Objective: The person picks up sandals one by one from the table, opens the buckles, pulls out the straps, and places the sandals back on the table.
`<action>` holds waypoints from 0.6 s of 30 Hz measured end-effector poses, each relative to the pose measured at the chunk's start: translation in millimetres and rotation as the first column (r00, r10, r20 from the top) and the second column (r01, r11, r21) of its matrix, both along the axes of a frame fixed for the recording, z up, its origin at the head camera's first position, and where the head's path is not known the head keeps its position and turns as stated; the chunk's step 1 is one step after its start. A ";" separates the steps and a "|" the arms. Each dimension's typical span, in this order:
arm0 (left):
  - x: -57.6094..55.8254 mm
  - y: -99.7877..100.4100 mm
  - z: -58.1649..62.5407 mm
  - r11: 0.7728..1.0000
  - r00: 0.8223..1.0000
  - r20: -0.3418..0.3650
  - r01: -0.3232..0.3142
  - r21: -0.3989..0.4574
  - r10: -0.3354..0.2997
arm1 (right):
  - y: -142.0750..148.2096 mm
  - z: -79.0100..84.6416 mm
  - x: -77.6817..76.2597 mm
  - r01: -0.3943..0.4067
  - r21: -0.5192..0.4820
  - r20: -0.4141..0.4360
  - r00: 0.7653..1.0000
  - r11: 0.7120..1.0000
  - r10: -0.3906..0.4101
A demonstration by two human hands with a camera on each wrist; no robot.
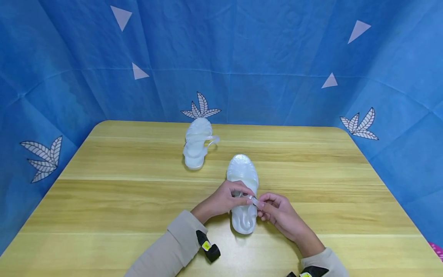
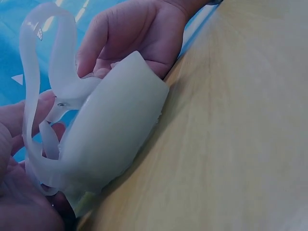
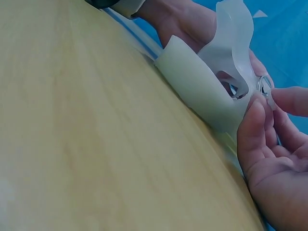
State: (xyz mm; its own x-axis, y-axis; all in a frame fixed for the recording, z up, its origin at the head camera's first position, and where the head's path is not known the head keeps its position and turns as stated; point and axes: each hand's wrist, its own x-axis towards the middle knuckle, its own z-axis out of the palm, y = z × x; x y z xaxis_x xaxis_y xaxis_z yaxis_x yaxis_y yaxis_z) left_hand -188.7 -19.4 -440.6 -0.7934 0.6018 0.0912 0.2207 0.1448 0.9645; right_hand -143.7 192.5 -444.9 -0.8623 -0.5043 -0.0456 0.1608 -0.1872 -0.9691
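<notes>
A whitish translucent jelly sandal lies on the table between both hands, toe pointing to the far side. Over its middle, my left hand pinches the ankle strap at its small metal buckle. From the other side, my right hand holds the strap's end between thumb and forefinger, close to the buckle. The heel part stands near the camera in the left wrist view, with the strap looping up above it. Part of the sandal's middle is hidden under my left hand.
Farther back and to the left lies a second matching sandal, its strap sticking out to the right. The wooden table has a blue patterned cloth around its back and sides.
</notes>
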 end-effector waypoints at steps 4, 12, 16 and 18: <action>-0.7 -0.1 -0.6 1.000 1.000 0.003 0.007 0.014 -0.007 | 0.9 -0.6 -0.3 -0.016 -0.006 -0.001 1.000 1.000 0.016; -0.5 0.4 -0.2 0.999 1.000 0.011 0.020 0.042 -0.020 | 0.1 -4.3 -0.5 -0.001 -0.014 -0.022 1.000 1.000 0.001; 0.8 1.2 1.6 0.999 1.000 0.013 0.015 0.043 -0.016 | -1.2 -4.8 -0.2 0.017 -0.020 -0.031 0.999 1.000 -0.018; 1.4 1.6 2.2 0.999 1.000 0.010 0.014 0.041 -0.015 | -2.4 -4.6 0.1 0.030 -0.024 -0.038 0.999 0.999 -0.031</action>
